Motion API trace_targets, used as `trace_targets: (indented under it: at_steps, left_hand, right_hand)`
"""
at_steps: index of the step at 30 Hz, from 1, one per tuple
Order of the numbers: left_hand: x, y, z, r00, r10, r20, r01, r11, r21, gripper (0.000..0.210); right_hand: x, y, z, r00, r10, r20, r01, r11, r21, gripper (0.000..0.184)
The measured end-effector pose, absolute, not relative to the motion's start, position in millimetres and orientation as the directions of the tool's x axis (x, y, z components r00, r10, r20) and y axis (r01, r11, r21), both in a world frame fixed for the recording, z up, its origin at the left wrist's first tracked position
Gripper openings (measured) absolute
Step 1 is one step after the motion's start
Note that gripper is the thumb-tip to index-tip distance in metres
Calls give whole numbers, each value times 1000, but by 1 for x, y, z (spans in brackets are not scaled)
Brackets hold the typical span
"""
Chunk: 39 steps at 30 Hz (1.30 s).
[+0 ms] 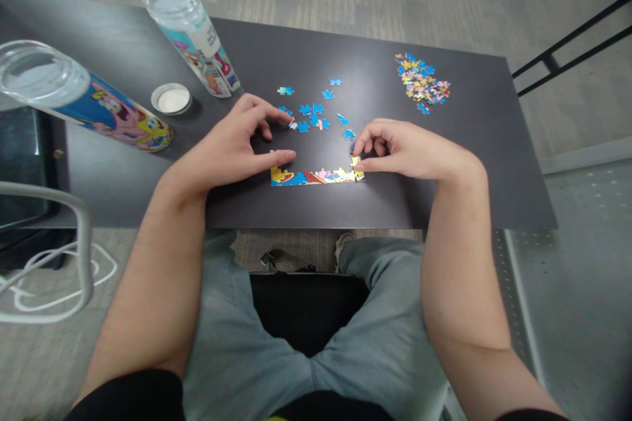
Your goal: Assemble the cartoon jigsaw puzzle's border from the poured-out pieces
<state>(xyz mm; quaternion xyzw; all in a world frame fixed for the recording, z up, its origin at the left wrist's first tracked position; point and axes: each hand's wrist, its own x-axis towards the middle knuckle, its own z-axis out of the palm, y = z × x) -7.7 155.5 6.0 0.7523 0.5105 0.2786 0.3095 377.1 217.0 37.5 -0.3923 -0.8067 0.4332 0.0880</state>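
1. Resting on the dark desk point(464, 164): the left hand point(237, 148), fingers loosely spread, thumb tip touching the left end of the assembled puzzle strip point(316, 176), index fingertip by the loose blue pieces point(316, 113).
2. Right hand point(405, 150): fingers curled, thumb and index pinching a puzzle piece point(356, 164) at the right end of the strip, where a short column rises.
3. Assembled strip: lies flat near the desk's front edge, between both hands.
4. Loose blue pieces: scattered just behind the strip, between the hands.
5. Mixed pile of pieces point(422, 84): far right of the desk, well apart from the hands.
6. Two clear printed tubes: one upright point(195, 36), one lying tilted at left point(83, 102).
7. White round lid point(171, 99): between the tubes.
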Motion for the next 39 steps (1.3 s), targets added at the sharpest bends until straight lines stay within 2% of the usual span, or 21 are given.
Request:
trace_targets:
  at_steps: [5,14,20,39]
  left_hand:
    - [-7,155,6,320,943,95,600,-279,749,70]
    - [-6,156,5,317,942,105,591,-283,755,70]
    - [-7,156,4,322,941,108,592,-289,752,69]
    - [-2,158,-2,170,956,237,600,-291,745,31]
  right_hand:
    - [379,216,40,-684,702,-198,551,319,-771,37]
    - [375,216,41,-672,709,-212,569,312,-761,39]
    - [376,217,32,-646,733,-216,542,241,-805,38]
    - [371,216,32,-575,797,-183,560,222,-798,40]
